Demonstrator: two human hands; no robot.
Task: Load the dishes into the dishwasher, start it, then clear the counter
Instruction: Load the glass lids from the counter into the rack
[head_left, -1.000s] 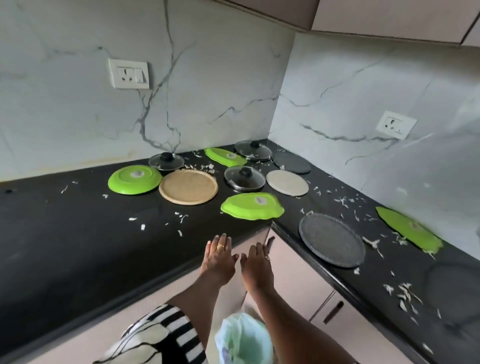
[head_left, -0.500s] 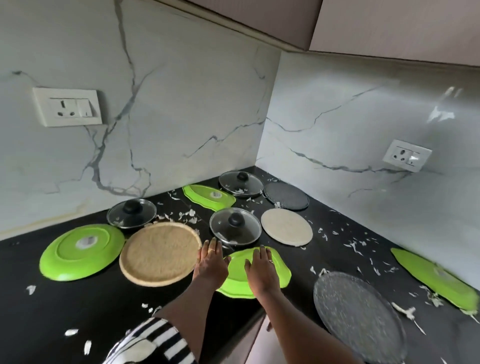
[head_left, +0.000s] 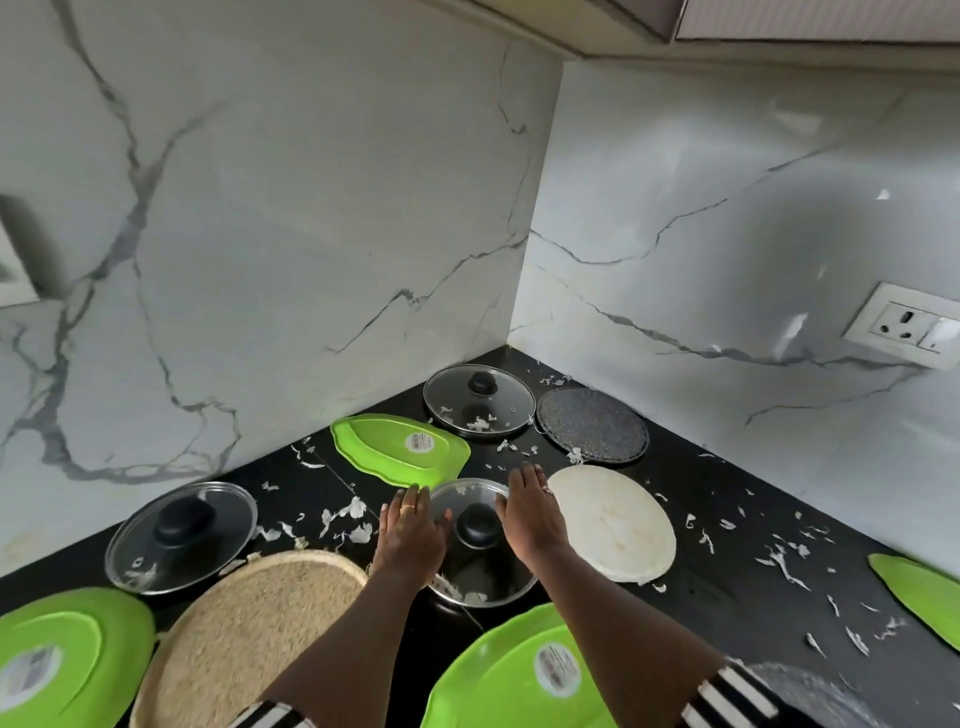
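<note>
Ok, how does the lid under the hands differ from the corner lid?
The near lid has the left hand and right hand on its rim; the corner lid is untouched. The hands hide part of the near lid; the corner lid shows whole. Both: round glass, black knob.

A white power socket (head_left: 906, 326) sits at the right on the veined marble wall (head_left: 311, 208), with cabinets (head_left: 831, 21) at the upper right.

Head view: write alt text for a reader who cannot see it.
The left hand and right hand lie flat on a glass lid, either side of its knob, on a black corner counter. Around it lie two more lids, green plates, round mats and white scraps.
</note>
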